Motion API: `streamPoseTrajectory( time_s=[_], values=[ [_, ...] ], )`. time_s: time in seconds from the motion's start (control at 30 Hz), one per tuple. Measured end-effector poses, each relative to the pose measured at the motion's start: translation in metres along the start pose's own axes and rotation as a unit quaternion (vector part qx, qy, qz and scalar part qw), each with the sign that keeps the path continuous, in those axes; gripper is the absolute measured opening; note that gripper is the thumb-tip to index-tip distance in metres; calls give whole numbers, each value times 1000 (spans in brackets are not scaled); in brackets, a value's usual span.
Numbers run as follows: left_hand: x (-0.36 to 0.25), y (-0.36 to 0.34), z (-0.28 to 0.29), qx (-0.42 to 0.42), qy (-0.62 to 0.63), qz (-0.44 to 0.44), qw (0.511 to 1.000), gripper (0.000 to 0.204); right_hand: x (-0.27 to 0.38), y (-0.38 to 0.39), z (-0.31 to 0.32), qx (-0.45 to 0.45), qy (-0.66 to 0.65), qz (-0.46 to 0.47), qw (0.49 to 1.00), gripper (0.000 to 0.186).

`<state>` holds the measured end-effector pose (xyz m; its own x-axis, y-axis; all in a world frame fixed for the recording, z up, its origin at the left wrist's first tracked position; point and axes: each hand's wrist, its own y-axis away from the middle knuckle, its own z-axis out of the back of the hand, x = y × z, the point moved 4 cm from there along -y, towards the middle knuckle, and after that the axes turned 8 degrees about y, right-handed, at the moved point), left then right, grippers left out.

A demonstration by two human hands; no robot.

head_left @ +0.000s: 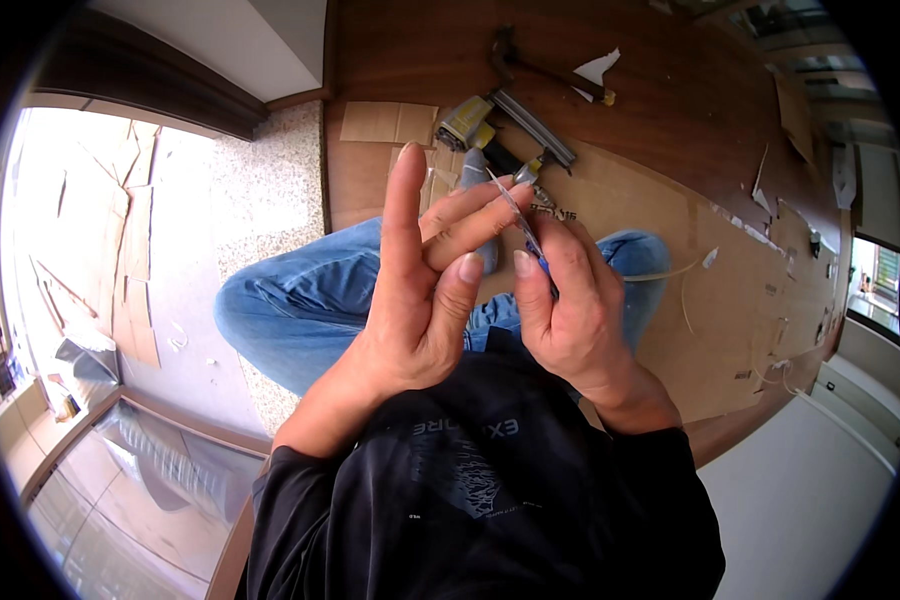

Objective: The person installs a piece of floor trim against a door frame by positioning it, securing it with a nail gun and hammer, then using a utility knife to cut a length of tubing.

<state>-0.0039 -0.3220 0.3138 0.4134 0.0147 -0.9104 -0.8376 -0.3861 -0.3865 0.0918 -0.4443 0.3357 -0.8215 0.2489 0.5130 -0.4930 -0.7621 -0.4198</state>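
My right hand [573,310] is closed around the blue grip of a slim, pointed metal tool [518,212]; I cannot make out whether it is a knife or scissors. Its tip points up and to the left, against or just in front of the fingertips of my left hand [420,270]. That hand is empty, its index finger stretched upward while other fingers reach across toward the tool. Both hands are raised above my crossed legs in blue jeans [305,310]. Whether the tool touches the skin is unclear.
Beyond my hands, a grey and yellow nail gun [467,122] lies on the floor. A hammer [545,68] rests farther back beside a torn white scrap [600,66]. Flattened cardboard [660,300] covers the floor to the right. A speckled stone sill [270,190] runs along the left.
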Motion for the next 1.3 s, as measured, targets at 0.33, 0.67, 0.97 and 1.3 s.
streamPoseTrajectory(
  time_s=[0.33,0.67,0.97,1.3],
  values=[
    [5,1,-4,4,-13,-13,1000,76,-1,4,2,-13,-1,5,1000,36],
    [5,2,-5,11,-20,-9,1000,77,-1,9,-1,15,8,31,999,38],
    [1,3,-9,-8,42,39,998,74,-4,3,10,-8,-59,-6,998,31],
    [5,8,-13,-21,163,89,982,73,-12,-14,13,21,-196,-116,973,27]
  ],
)
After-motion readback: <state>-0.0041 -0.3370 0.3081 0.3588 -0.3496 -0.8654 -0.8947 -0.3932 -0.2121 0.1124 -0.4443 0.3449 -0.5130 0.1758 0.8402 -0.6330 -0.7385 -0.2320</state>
